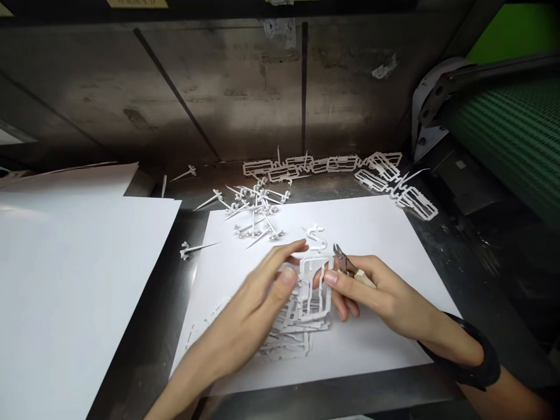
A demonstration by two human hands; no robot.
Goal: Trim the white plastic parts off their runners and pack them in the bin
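My right hand (371, 289) pinches a white plastic frame (327, 297) by its upper right edge between thumb and finger. The same hand also holds small cutting pliers (343, 261), their metal tips pointing up and away. At the frame's left edge is my left hand (258, 297), its fingers apart, thumb near the frame; whether it touches is unclear. A curved white sprue piece (315, 238) shows just above the frame. Below the hands lies a pile of similar white frames (291, 344) on a white sheet (367, 350), partly hidden by my left hand.
Cut white sprues (254, 219) lie scattered at the sheet's back left. Frames still joined by sprues (343, 164) lie along the back metal wall (245, 99). Large white sheets (79, 280) cover the left side. A green conveyor belt (507, 128) stands at the right.
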